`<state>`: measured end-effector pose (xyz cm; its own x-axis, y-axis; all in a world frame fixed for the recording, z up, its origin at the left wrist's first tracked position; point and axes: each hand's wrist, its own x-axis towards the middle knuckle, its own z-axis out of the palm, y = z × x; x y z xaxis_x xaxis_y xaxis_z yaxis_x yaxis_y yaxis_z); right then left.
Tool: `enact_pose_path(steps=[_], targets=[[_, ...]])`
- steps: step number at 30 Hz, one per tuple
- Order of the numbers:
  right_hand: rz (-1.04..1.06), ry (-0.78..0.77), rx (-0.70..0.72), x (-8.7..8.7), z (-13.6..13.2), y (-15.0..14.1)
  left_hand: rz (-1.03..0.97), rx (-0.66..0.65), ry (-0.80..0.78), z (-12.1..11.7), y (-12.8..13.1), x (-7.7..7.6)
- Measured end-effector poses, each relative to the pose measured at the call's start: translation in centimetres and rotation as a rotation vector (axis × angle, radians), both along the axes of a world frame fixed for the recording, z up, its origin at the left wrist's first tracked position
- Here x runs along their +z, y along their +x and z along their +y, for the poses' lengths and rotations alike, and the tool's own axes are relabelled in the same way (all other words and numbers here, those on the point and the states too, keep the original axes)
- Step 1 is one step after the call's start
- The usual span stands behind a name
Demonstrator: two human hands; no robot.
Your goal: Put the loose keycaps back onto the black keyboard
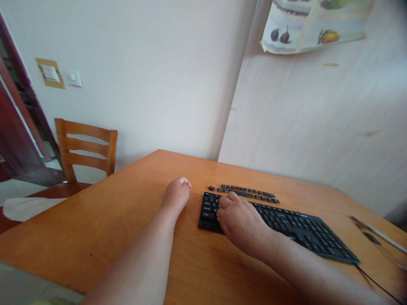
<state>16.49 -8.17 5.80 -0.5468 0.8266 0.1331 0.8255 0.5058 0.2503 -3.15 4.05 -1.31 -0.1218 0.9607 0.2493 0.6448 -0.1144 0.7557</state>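
A black keyboard (305,231) lies at an angle on the wooden table, with some keycaps off its near edge. My right hand (240,218) is over its left part, fingers curled together and pointing down at the keys; what they grip, if anything, is hidden. To the left of the keyboard, my left hand (177,193) rests closed near the tabletop, apart from the keyboard, and its inside cannot be seen. Behind the keyboard, loose black keycaps (241,188) lie in two rows, among them a long space bar (241,194). One keycap (211,188) sits at their left end.
The wooden table (133,216) meets the wall at the back. A white stick-like thing (381,235) and a small dark piece (371,238) lie at the right. The keyboard cable (377,283) runs off the near right. A wooden chair (85,146) stands left.
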Motion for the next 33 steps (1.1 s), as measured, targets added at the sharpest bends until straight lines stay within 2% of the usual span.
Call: enact_pose_path(steps=[10,15,21,29,33], targets=[[0.008,0.028,0.02,-0.6,-0.2,0.0,0.0,0.0,0.002,0.1,-0.1,-0.1],[0.064,-0.033,-0.033,-0.2,-0.4,0.2,-0.008,-0.007,0.01,0.0,-0.1,0.0],[0.069,-0.018,-0.058,-0.3,-0.4,0.2,-0.013,0.002,-0.003,0.0,0.0,0.1],[-0.168,-0.024,-0.049,-0.9,-2.2,-1.3,-0.011,0.004,-0.014,0.0,0.0,0.0],[-0.223,-0.023,-0.069,-1.0,-2.9,-1.8,-0.008,0.005,-0.016,0.1,0.1,0.1]])
